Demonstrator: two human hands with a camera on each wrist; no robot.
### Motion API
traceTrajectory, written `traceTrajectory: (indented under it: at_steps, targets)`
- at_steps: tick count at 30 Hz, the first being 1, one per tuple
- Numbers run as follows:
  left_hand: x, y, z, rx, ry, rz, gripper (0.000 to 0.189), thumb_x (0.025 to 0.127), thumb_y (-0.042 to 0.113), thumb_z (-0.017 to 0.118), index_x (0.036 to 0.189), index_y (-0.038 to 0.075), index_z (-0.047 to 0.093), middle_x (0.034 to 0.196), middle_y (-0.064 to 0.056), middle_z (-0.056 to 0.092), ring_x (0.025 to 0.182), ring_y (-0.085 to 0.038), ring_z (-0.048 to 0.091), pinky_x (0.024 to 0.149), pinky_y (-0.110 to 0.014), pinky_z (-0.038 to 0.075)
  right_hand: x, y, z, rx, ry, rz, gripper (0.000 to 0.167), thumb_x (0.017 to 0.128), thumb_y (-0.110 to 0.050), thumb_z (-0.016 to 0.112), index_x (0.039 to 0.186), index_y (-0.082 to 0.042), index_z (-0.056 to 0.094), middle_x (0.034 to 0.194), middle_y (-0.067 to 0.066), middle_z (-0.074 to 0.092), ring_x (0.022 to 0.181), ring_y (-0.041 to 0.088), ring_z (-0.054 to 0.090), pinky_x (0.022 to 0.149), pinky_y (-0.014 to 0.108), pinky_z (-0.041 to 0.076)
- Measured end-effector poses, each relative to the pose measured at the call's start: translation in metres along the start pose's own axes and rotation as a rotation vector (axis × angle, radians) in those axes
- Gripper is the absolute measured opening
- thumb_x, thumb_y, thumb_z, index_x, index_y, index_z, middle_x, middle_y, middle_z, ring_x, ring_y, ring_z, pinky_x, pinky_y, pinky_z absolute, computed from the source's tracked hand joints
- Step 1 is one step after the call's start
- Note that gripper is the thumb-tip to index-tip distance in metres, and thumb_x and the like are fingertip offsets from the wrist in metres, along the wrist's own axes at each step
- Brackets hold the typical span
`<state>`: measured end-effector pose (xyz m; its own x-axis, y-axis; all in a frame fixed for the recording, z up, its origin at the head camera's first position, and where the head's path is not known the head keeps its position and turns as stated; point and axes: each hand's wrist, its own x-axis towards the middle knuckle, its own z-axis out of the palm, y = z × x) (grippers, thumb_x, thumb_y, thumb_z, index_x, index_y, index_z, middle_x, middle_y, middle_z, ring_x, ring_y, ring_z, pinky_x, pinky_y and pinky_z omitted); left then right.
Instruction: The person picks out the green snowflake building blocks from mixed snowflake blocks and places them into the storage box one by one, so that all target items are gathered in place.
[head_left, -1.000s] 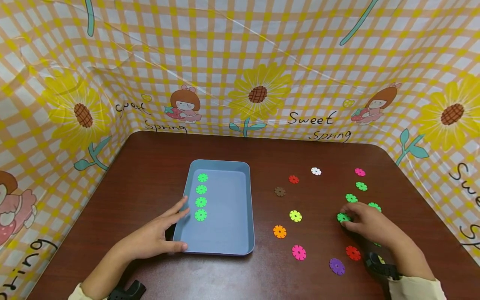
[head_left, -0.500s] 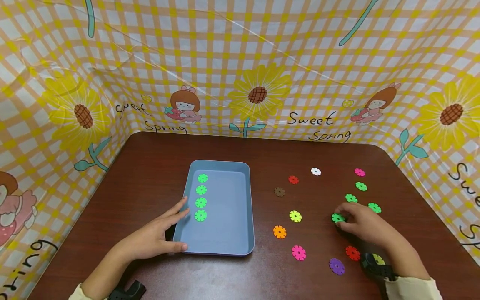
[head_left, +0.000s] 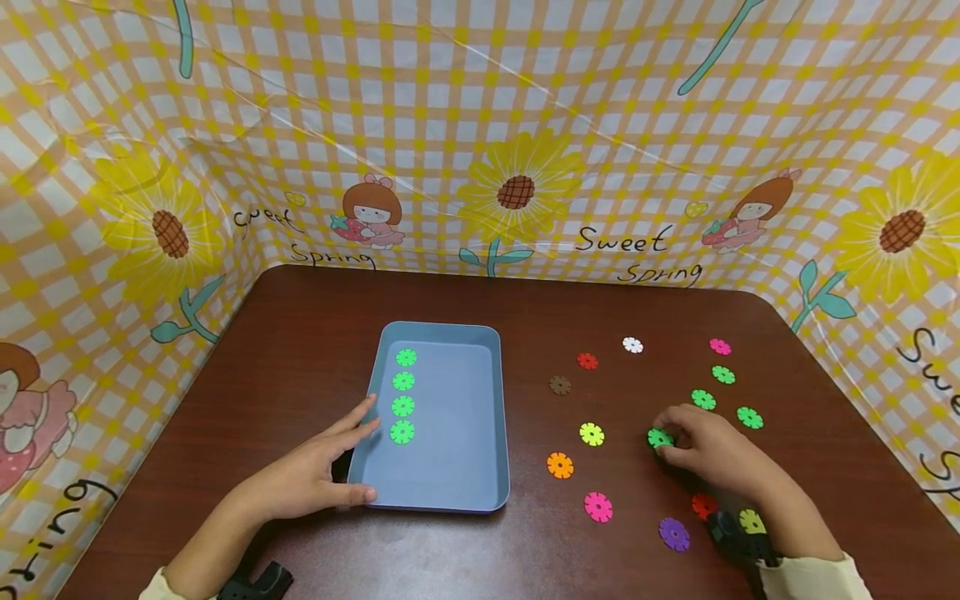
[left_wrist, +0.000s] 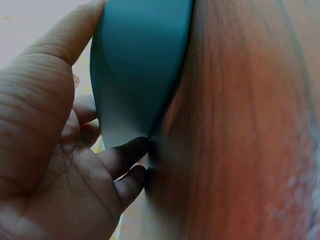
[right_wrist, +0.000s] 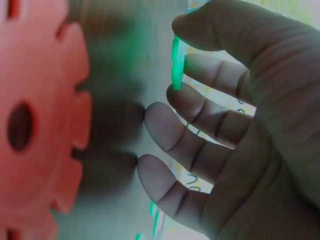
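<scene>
Head view: hands well apart. Right hand [head_left: 712, 454] pinches notched green disc [head_left: 657, 438] between thumb and fingers, right of yellow disc [head_left: 592, 434] on wood-grain worktop [head_left: 315, 333]. Left hand [head_left: 303, 482], fingers spread, touches left side of smooth round-cornered tray [head_left: 457, 417]. Worktop strip separates tray from loose discs [head_left: 560, 472]. Four green discs [head_left: 402, 413] inside tray; three others [head_left: 703, 406] visible loose.

a dark brown table [head_left: 315, 333] is carrying a blue-grey tray [head_left: 453, 417]; to its right, notched discs [head_left: 554, 459] are lying scattered: one white, one brown, one orange, one purple, two red, two pink, two yellow and three loose green.
</scene>
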<state>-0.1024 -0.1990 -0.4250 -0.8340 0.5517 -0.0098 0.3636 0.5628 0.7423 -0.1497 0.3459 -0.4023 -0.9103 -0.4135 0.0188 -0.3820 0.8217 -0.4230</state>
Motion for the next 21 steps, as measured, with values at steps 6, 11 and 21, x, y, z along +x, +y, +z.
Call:
traceTrajectory:
  at_steps: [6,11,21]
  targets:
    - [0.000,0.001,0.000,0.000,-0.002,-0.003,0.093,0.085,0.049,0.076,0.154,0.003,0.033,0.167,-0.001,0.006,0.149,-0.028,0.015,0.108,-0.058,0.030,0.002,-0.006,0.003,-0.021,0.035,-0.036,0.021,0.084,-0.013,0.079,0.100,-0.016,0.066,0.094,-0.008,0.058,0.076,0.008,0.050,0.064,0.028,0.044]
    - [0.000,0.001,-0.001,-0.003,0.006,-0.009,0.093,0.084,0.048,0.076,0.154,0.003,0.033,0.167,-0.003,0.007,0.149,-0.029,0.015,0.108,-0.059,0.029,0.006,-0.013,0.006,0.000,0.033,-0.046,0.021,0.084,-0.013,0.078,0.101,-0.017,0.065,0.094,-0.009,0.057,0.078,0.009,0.049,0.065,0.028,0.043]
    - [0.001,-0.001,0.001,0.010,0.007,-0.005,0.093,0.084,0.050,0.076,0.154,0.004,0.034,0.167,-0.001,0.008,0.149,-0.027,0.017,0.108,-0.058,0.030,0.006,-0.020,0.008,-0.011,0.040,-0.087,0.023,0.083,-0.011,0.079,0.100,-0.018,0.065,0.092,-0.010,0.056,0.075,0.007,0.049,0.063,0.026,0.043]
